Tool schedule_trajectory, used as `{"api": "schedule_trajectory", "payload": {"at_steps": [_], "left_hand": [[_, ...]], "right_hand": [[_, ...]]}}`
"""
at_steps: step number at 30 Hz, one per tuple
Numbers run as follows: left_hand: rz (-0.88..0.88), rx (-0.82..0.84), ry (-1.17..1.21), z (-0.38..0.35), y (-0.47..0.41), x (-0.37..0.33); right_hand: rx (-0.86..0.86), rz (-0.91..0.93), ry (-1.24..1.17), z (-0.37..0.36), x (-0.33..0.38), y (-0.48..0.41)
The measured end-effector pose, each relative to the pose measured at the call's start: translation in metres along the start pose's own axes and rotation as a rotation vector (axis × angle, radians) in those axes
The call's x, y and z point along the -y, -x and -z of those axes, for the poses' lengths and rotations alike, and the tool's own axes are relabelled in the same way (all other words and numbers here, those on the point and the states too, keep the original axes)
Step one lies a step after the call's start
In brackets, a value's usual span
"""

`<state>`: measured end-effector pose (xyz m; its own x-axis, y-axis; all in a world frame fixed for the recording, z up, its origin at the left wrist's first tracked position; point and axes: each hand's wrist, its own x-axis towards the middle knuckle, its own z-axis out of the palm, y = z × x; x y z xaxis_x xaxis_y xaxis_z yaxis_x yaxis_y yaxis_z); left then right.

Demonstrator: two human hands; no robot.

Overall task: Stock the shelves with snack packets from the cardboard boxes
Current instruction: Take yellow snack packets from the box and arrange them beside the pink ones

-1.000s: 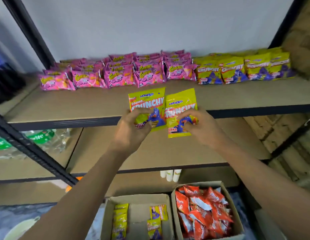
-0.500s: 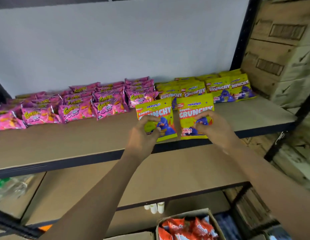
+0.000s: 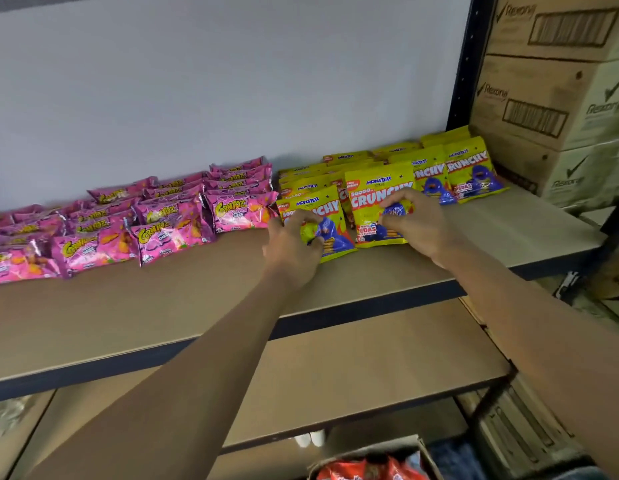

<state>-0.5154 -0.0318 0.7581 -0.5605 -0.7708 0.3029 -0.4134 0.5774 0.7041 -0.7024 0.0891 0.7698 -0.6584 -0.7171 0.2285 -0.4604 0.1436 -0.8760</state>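
Upper shelf, yellow section: two packets in hand at the front of the stock
Left hand has its fingers curled round the lower part of the left yellow packet, which leans back with its lower edge at the shelf board, just beside the pink packets; right hand pinches the middle of the right yellow packet, which leans against the yellow rows behind; the two held packets stand side by side; pink packets lie in overlapping rows on the left of the same shelf; lower shelf beneath; cardboard box of red packets at the bottom edge, partly cut off; printed cartons stacked right of the rack post
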Motion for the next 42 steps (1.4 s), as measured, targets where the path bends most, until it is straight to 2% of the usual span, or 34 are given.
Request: {"api": "schedule_trajectory", "payload": {"at_steps": [5,25,42], "left_hand": [[0.027,-0.074,-0.181,-0.007,-0.016,-0.006],[0.013,-0.191,-0.250,-0.018,-0.025,0.009],[0.000,-0.111,-0.320,-0.019,-0.027,0.011]], "right_hand": [[-0.012,0.020,0.031,-0.007,0.000,-0.023],[-0.233,0.058,0.538,-0.030,-0.015,-0.025],[-0.164,0.030,0.646,-0.033,-0.013,-0.027]]}}
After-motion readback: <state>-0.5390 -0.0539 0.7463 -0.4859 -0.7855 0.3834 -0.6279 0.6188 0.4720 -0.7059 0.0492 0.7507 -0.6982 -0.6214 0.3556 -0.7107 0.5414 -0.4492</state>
